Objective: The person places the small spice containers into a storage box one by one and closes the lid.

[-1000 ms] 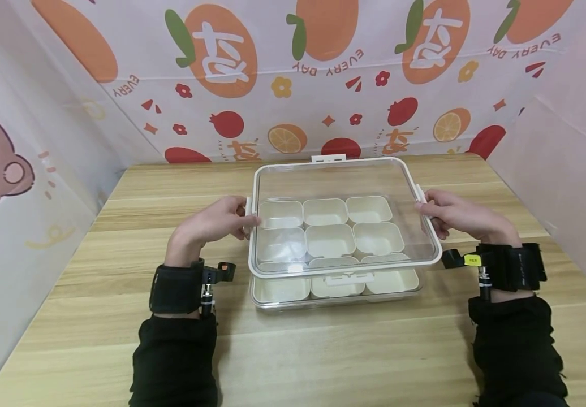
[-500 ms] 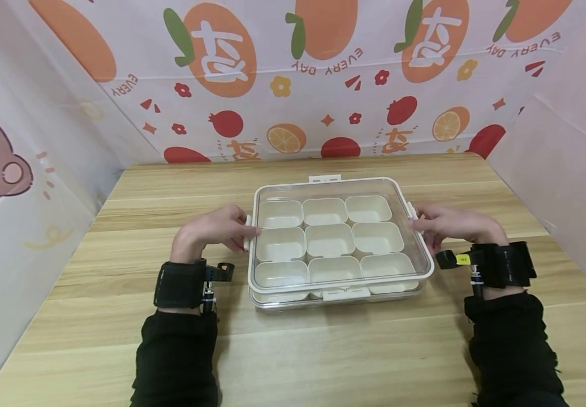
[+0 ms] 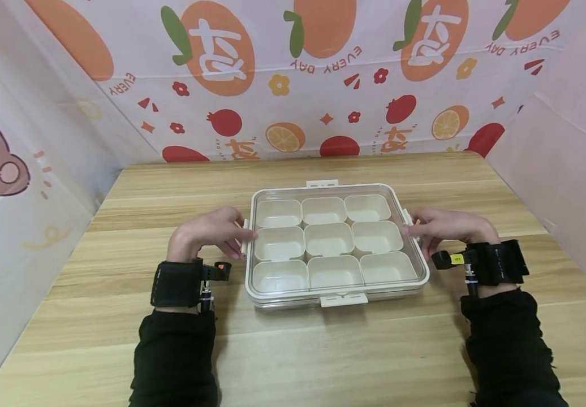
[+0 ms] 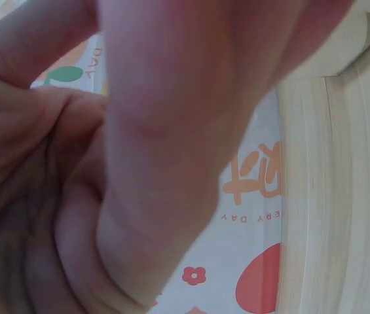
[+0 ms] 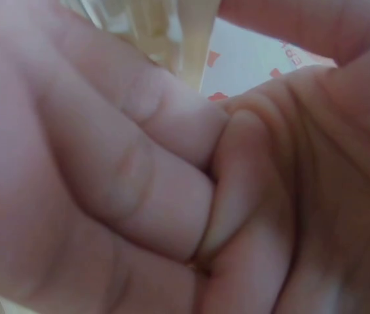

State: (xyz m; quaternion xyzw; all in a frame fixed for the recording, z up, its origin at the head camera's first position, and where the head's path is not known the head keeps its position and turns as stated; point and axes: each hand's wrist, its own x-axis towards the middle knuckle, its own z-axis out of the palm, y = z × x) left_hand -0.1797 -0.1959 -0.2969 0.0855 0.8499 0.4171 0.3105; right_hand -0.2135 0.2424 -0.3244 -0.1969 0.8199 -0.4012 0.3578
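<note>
A clear lid (image 3: 330, 191) with a white rim and white side clips lies over a clear box (image 3: 293, 304) in the middle of the table. Through the lid show several cream cups (image 3: 330, 239) set in rows. My left hand (image 3: 212, 230) pinches the lid at its left edge, thumb on top and fingers below by the clip. At the opposite edge my right hand (image 3: 446, 227) holds the lid the same way. The front clip (image 3: 344, 300) sticks outward. Both wrist views are filled mostly by curled fingers, and the lid's edge is hidden there.
The wooden table (image 3: 334, 362) extends around the box on every side. A fruit-printed cloth (image 3: 303, 102) hangs behind the table's back edge, and pale cloths rise at the left and right.
The lid has come down from above the box and now lies over it, lined up with its edges. Both hands have lowered with it, and the right hand has moved slightly left.
</note>
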